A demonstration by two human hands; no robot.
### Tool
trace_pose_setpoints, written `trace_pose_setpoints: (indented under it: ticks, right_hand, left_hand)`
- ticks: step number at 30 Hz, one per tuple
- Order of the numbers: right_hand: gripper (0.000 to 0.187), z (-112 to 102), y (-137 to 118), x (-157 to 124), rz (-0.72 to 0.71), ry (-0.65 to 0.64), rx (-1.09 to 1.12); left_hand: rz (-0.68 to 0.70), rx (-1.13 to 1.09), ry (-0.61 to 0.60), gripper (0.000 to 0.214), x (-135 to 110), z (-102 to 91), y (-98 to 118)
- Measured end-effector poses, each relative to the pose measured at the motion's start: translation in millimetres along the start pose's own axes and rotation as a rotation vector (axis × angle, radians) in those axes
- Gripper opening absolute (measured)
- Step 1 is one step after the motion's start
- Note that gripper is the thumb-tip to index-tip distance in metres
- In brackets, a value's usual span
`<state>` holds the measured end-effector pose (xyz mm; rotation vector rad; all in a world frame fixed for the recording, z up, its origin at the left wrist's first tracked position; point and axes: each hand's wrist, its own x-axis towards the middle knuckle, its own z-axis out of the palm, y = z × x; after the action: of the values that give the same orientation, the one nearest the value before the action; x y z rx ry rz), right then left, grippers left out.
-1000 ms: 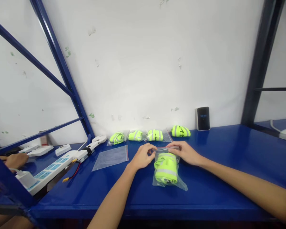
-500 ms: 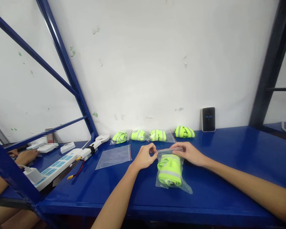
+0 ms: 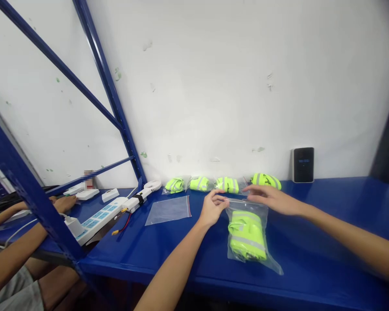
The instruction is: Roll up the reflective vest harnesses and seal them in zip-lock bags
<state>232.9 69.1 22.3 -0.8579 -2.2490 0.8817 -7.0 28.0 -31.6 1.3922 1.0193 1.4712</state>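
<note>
Pinching the upper left corner of a clear plastic zip bag [image 3: 263, 211], your left hand [image 3: 213, 208] has its thumb and fingertips closed on the plastic. Your right hand [image 3: 275, 199] is open, fingers extended, just by the bag's upper right edge; I cannot tell whether it touches the plastic. The zip bag lies on the glossy blue tabletop [image 3: 304, 259] in front of you, around a rolled neon-yellow fabric bundle [image 3: 248, 235] with silver-grey stripes. Left of your left hand lies a flat clear plastic bag [image 3: 168, 210] with a red-lined edge. Behind, four similar neon-yellow bundles [image 3: 199, 183] sit along the white wall [image 3: 214, 95], an upright black-fronted box [image 3: 303, 165] to their right.
</note>
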Motion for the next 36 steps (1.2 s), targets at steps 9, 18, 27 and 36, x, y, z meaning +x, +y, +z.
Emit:
trace_pose_setpoints:
  ticks: [9, 18, 27, 36]
  right_hand:
    - [0.024, 15, -22, 47, -0.135, -0.29, -0.219]
    - [0.015, 22, -25, 50, -0.151, -0.399, -0.107]
    - [0.012, 33, -19, 49, -0.229, -0.239, -0.26]
    - [0.015, 41, -22, 47, -0.259, -0.176, -0.419]
  left_hand:
    - [-0.018, -0.046, -0.025, 0.047, 0, -1.1, 2]
    - [0.102, 0.086, 0.001, 0.038, 3, -3.3, 2]
    - [0.145, 0.285, -0.052, 0.026, 1, -3.4, 0]
    - [0.293, 0.666, -0.111, 0.022, -4, -4.6, 6]
